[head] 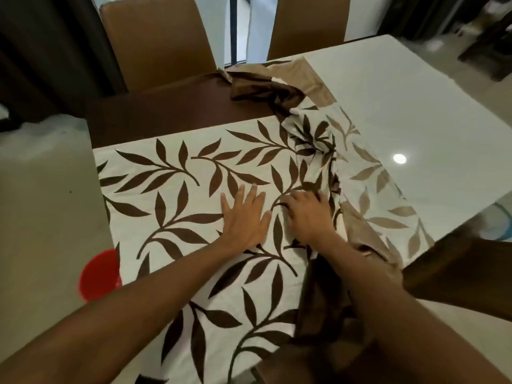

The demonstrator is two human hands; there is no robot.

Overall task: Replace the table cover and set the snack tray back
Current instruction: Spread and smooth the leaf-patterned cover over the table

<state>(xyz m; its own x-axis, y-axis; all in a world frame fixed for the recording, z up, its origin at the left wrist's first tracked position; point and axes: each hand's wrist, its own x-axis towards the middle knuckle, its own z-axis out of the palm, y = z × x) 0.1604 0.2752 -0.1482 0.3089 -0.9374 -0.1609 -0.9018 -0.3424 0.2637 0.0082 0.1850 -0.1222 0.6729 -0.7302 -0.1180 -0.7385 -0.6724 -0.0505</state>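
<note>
A cream table cover (177, 195) printed with brown leaves lies over the left part of the table (401, 106). Its right side is bunched in a ridge (313, 145), with the faded underside folded over onto the glossy white top. My left hand (245, 214) rests flat on the cloth, fingers spread. My right hand (307, 214) is just beside it, fingers curled into the bunched cloth at the fold. No snack tray is in view.
Two tan chairs (155, 40) stand at the far side, and a dark chair back (457, 273) sits at the right. A red round object (98, 275) lies on the floor at the left. A dark brown band (171, 112) runs along the table's far edge.
</note>
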